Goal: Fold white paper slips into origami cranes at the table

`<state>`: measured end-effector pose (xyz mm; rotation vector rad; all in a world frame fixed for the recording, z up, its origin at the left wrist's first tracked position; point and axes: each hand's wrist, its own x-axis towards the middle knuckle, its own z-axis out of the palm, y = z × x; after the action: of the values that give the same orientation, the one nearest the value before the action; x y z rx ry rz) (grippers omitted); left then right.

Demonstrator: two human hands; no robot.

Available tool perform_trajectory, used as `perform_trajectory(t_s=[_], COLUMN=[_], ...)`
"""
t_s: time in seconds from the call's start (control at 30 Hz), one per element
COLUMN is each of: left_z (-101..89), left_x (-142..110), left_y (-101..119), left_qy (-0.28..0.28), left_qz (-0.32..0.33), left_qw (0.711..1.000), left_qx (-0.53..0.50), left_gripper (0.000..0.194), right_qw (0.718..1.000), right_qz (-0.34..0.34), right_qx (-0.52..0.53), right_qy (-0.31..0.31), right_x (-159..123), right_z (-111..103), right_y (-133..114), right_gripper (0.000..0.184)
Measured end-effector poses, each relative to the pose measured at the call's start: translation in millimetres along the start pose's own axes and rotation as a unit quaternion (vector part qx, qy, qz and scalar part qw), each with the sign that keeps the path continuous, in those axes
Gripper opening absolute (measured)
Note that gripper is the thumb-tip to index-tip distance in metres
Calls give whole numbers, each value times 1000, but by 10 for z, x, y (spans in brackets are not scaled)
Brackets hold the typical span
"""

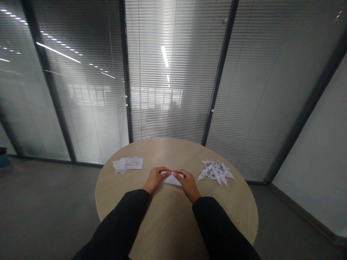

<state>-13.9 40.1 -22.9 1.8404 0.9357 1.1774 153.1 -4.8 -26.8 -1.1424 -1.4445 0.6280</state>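
A small folded sheet of white paper (172, 180) is between my two hands, just over the middle of the wooden table. My left hand (157, 178) pinches its left side, thumb on the near face and fingers behind. On the other side my right hand (187, 182) grips it the same way, and the fingertips of both hands almost meet at its top edge. The finger parts behind the paper are hidden. To the right of my right hand lies a heap of folded white paper cranes (216, 171).
The round table (168, 148) has a pale wood top. Several loose sheets of paper (132, 163), one with printed lines, lie at its left. Behind stands a glass partition with blinds (173, 119), close to the table's far edge. A white wall (320, 151) is at the right.
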Motion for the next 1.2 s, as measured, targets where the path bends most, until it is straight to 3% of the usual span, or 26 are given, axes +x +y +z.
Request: perform_trajectory(t_s=[0.4, 0.6, 0.83, 1.2], left_z=[0, -13, 38, 9], left_x=[-9, -10, -8, -6], left_y=[78, 89, 14, 86], left_qy=[43, 28, -36, 38], left_qz=[1, -3, -42, -48], left_qw=[997, 991, 976, 981], left_qx=[-65, -134, -209, -184], left_gripper=[33, 47, 77, 65], right_qw=[999, 999, 996, 983], right_qz=[-13, -7, 22, 101], right_qx=[-9, -4, 62, 153], right_qy=[34, 53, 67, 6], right_x=[-8, 13, 47, 49], right_z=[-12, -25, -24, 31], right_y=[-87, -23, 114, 168], right_gripper=[23, 29, 35, 36])
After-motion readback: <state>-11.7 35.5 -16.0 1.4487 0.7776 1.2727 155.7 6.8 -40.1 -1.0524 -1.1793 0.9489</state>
